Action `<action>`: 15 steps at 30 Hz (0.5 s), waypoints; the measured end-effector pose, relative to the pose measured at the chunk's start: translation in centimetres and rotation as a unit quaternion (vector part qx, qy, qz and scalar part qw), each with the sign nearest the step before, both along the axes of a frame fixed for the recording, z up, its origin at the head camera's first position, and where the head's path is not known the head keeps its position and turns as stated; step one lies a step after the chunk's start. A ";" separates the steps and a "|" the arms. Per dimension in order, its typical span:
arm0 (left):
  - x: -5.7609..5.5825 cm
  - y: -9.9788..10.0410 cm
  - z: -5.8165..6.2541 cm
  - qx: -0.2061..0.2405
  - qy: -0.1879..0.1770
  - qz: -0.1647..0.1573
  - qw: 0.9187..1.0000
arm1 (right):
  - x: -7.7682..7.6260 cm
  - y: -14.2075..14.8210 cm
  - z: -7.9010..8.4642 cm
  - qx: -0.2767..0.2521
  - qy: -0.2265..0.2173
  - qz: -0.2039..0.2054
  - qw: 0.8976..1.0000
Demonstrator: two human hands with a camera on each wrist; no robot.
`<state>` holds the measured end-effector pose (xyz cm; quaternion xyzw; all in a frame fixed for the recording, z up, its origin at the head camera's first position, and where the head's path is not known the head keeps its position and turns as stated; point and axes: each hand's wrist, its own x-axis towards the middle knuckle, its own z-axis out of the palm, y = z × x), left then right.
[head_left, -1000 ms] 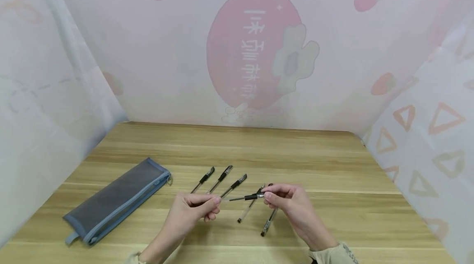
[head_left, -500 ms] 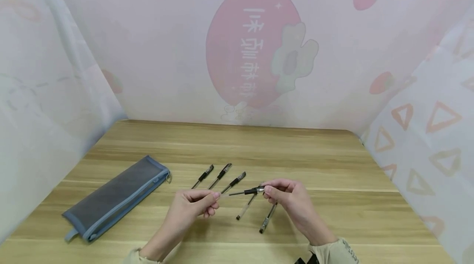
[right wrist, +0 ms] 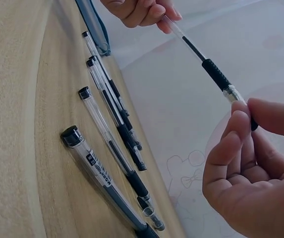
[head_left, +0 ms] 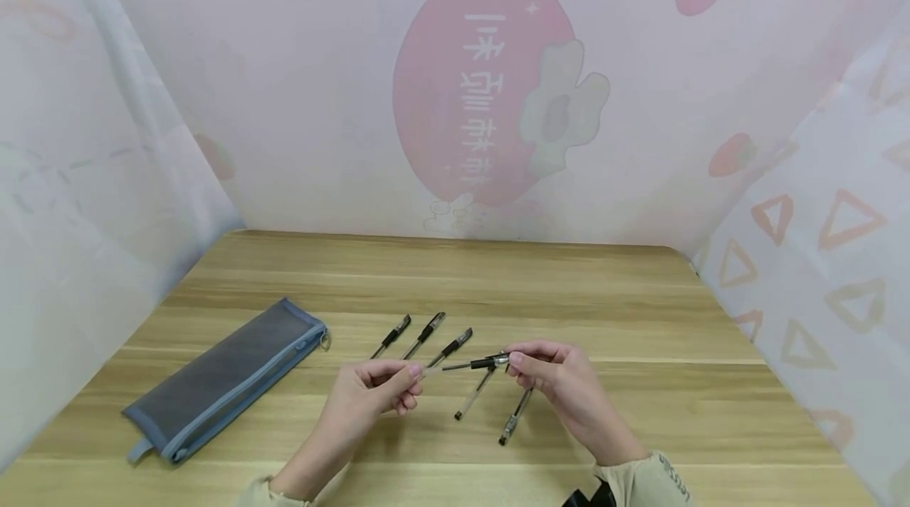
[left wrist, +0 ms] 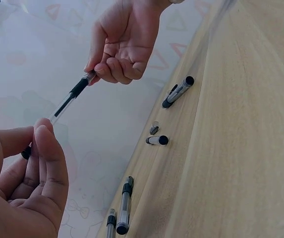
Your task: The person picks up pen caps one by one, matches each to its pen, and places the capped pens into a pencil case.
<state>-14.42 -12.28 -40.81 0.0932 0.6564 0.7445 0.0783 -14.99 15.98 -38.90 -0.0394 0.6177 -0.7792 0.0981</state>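
Note:
A clear-barrelled gel pen (head_left: 483,363) with a black rubber grip is held above the table between both hands. My left hand (head_left: 373,392) pinches the end of its clear barrel between thumb and fingers. At the other end, just beyond the black grip, my right hand (head_left: 565,392) pinches the pen's capped part; the fingertips hide some of it. In the right wrist view, the dark refill shows inside the held pen (right wrist: 194,48). Below the hands lie two more gel pens, one (head_left: 475,396) in the middle and one (head_left: 515,416) nearer the right hand.
Three further gel pens, including one (head_left: 431,327) in the middle, lie side by side beyond the left hand. A grey mesh pencil case (head_left: 220,373) with blue edging and a zip rests at the left of the wooden table (head_left: 569,294). Printed cloth walls (head_left: 341,96) enclose the table.
Both hands keep their pinch on the gel pen with hardly any movement. In the head view they appear slightly higher, and the background has shifted slightly too.

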 end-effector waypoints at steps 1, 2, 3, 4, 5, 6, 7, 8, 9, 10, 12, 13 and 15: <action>0.0 0.0 0.0 -0.001 0.000 -0.001 1.000 | 0.0 0.0 0.0 0.000 -0.001 0.001 1.000; 0.0 0.0 0.0 -0.001 -0.001 -0.001 1.000 | -0.1 0.0 0.0 0.000 -0.002 0.000 1.000; 0.0 0.0 0.1 -0.001 -0.002 -0.001 1.000 | -0.1 0.0 0.0 0.000 -0.003 0.001 1.000; 0.0 0.1 0.1 0.000 -0.004 0.000 1.000 | -0.1 0.0 0.0 0.000 -0.004 0.000 1.000; 0.0 0.1 0.1 0.000 -0.006 0.000 1.000 | -0.1 0.0 0.0 0.001 -0.004 -0.001 1.000; 0.0 0.1 0.1 0.001 -0.009 0.000 1.000 | -0.1 0.0 0.1 0.002 -0.005 -0.002 1.000; 0.0 0.2 0.1 0.000 -0.011 0.000 1.000 | -0.1 0.0 0.1 0.003 -0.004 -0.003 1.000; 0.0 0.2 0.1 -0.001 -0.013 0.001 1.000 | -0.1 0.0 0.1 0.003 -0.004 -0.004 1.000; 0.0 0.2 0.1 -0.002 -0.014 0.001 1.000 | -0.1 -0.1 0.0 0.003 -0.005 -0.004 1.000; 0.1 0.2 0.1 -0.004 -0.015 0.002 1.000 | -0.1 -0.1 0.0 0.004 -0.005 -0.005 1.000; 0.1 0.2 0.1 -0.007 -0.017 0.003 1.000 | -0.1 -0.1 0.0 0.005 -0.006 -0.006 1.000; 0.1 0.2 0.0 -0.009 -0.018 0.004 1.000 | -0.1 -0.1 0.0 0.006 -0.006 -0.006 1.000; 0.1 0.2 -0.1 -0.013 -0.021 0.004 1.000 | -0.1 -0.1 -0.1 0.008 -0.009 -0.008 1.000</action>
